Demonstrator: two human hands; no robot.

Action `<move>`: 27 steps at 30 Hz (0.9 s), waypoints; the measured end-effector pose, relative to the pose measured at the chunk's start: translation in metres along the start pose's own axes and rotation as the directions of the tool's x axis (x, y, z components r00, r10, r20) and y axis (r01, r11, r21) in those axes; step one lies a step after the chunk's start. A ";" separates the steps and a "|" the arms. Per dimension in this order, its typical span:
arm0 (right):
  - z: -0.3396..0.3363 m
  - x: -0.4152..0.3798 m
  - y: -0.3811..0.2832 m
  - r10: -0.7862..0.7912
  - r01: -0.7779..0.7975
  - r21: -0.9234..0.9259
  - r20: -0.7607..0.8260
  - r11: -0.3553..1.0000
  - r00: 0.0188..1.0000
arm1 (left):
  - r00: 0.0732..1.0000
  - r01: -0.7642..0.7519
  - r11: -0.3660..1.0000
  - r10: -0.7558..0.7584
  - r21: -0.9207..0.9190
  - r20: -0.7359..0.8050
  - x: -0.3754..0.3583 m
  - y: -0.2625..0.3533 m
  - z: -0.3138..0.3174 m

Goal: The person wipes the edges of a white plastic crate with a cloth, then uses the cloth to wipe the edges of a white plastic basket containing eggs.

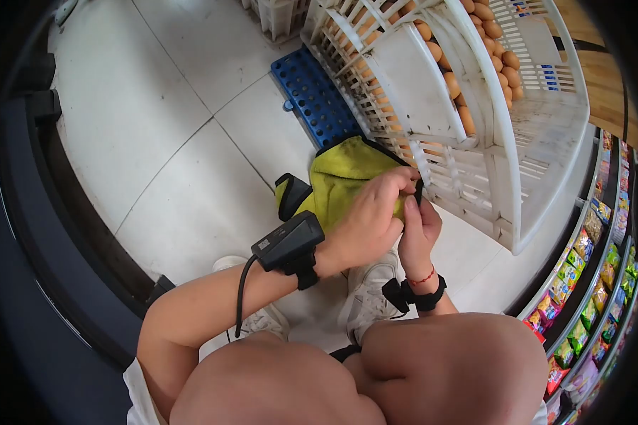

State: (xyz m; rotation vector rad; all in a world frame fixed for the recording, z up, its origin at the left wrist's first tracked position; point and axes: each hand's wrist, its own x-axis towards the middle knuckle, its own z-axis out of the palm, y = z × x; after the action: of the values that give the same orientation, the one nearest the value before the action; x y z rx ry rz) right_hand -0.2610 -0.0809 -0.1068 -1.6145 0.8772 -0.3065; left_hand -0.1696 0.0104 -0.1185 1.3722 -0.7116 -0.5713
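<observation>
A yellow-green cloth with black edging (340, 173) hangs in front of me, beside the white crate and above the floor tiles. My left hand (372, 212) reaches over it from the left, its fingers bent and closed on the cloth's right part. Close against it, my right hand (420, 230) pinches the cloth's black-edged corner between thumb and fingers. The fingertips of both hands nearly meet there. Part of the cloth is hidden behind my left hand.
White slatted plastic crates (432, 78) holding brown eggs (500, 67) stand at the right. A blue perforated plastic base (317, 95) lies beneath them. Shelves of colourful snack packets (581, 283) line the far right. A dark cabinet (42, 269) stands at the left.
</observation>
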 end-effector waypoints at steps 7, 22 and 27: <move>0.002 0.004 0.010 0.174 -0.175 0.055 0.026 0.983 0.984 | 0.998 -0.012 0.998 0.008 0.059 0.063 0.007 0.008 -0.010; 0.000 -0.004 0.004 0.171 -0.168 0.228 0.005 0.959 0.985 | 0.999 0.001 0.995 0.004 -0.103 0.054 0.009 0.005 -0.014; -0.008 0.010 0.029 0.263 -0.270 0.130 0.068 0.954 0.962 | 0.987 0.037 0.993 -0.054 0.115 0.153 0.011 -0.006 -0.018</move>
State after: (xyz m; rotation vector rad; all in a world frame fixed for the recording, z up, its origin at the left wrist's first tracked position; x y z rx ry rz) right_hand -0.2701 -0.0939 -0.1348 -1.3516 1.0003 -0.1324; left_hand -0.1483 0.0137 -0.1240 1.4618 -0.8505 -0.6891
